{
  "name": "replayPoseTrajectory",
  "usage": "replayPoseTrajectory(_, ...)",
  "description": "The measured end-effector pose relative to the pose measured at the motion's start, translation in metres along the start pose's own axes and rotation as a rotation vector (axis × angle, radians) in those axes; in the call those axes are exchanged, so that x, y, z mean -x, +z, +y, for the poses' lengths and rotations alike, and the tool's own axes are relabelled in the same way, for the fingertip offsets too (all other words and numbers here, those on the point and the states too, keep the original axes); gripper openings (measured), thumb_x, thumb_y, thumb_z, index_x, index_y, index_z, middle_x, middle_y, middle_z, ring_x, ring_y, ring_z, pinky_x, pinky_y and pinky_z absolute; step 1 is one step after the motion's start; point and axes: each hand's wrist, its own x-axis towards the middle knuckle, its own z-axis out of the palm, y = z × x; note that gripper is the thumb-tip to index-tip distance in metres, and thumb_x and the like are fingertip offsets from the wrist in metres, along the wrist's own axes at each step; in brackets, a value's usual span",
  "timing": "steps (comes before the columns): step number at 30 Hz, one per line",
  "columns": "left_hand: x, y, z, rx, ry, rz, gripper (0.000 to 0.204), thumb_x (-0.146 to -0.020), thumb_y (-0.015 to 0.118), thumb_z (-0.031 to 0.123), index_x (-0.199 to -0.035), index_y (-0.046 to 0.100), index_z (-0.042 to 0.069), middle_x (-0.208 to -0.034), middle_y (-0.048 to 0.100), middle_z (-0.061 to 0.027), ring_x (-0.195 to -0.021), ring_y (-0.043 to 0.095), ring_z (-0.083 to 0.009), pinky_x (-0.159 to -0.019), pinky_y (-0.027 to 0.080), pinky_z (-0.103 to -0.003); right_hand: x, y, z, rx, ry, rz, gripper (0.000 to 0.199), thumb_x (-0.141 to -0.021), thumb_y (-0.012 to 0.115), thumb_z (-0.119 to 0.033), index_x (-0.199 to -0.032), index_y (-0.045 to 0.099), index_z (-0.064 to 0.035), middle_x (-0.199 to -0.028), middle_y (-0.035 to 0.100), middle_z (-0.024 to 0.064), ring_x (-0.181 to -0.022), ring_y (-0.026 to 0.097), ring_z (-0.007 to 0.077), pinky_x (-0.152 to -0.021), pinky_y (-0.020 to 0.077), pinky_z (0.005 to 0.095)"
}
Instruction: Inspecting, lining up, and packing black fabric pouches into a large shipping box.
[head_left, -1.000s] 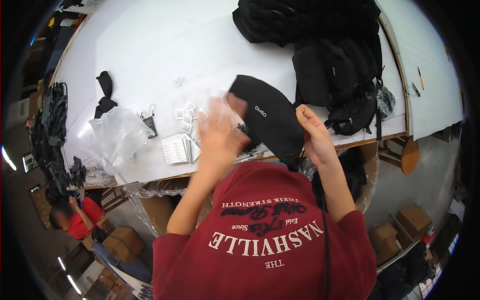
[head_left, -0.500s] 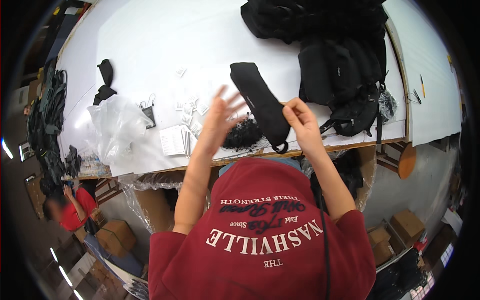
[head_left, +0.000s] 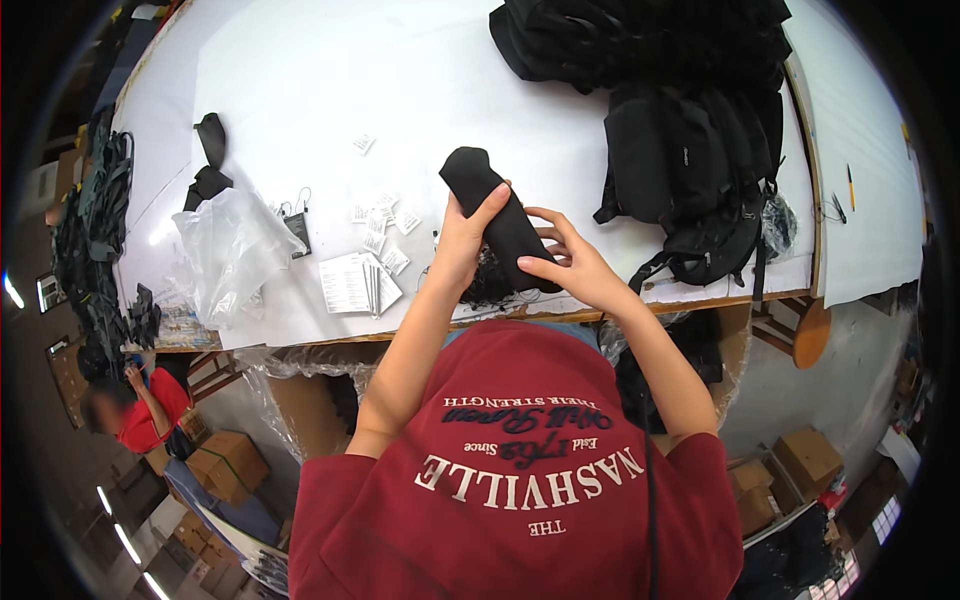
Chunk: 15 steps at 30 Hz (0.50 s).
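A long, narrow black fabric pouch (head_left: 514, 232) is between my hands above the table's near edge, tilted with its far end to the left. My left hand (head_left: 466, 238) is closed around its left side, with the thumb lying across the top. At the near right part, my right hand (head_left: 578, 265) grips the pouch with its fingers bent around the edge. Under the pouch lies a tangle of thin black strings (head_left: 484, 288), partly hidden by it and by my left hand. Small white tags (head_left: 376, 222) are scattered left of my left hand, beside a stack of printed white cards (head_left: 350, 284).
Black backpacks (head_left: 650, 150) are piled at the right on the white table (head_left: 330, 80). A clear plastic bag (head_left: 232, 255) and black fabric pieces (head_left: 210, 140) lie at the left. A person in red (head_left: 155, 410) is at the far left. Cardboard boxes (head_left: 228, 465) stand on the floor.
My left hand has moved from beside the pouch onto it and closed. The pouch has turned and come slightly nearer. My right hand has shifted left and lower along its edge.
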Motion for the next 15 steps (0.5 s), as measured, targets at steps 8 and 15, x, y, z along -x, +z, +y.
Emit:
replayPoseTrajectory(8,-0.027,-0.028,0.030,-0.208,0.157,0.070,0.065,-0.087,0.070,0.030,-0.142,0.040,0.014,-0.127,0.053,-0.0110,-0.100,0.059,-0.0169,-0.078,0.050,-0.026,-0.019,-0.013,0.007,-0.036,0.092,-0.086,0.071,-0.083,0.073,-0.034,-0.140,0.039,-0.0088,-0.122,0.057,0.0189,-0.095,0.062,0.0206,-0.080,0.0508,0.0312)
replayPoseTrajectory(15,-0.074,-0.047,0.029,-0.137,0.017,0.134,0.090,-0.086,0.068,0.045,-0.149,0.016,0.007,-0.142,0.038,-0.0216,-0.121,0.050,-0.0310,-0.093,0.048,-0.043,-0.095,0.008,0.027,0.097,0.038,0.133,0.083,-0.077,0.075,-0.043,-0.141,0.034,-0.0083,-0.125,0.051,0.0231,-0.105,0.060,0.0304,-0.087,0.0498,0.0378)
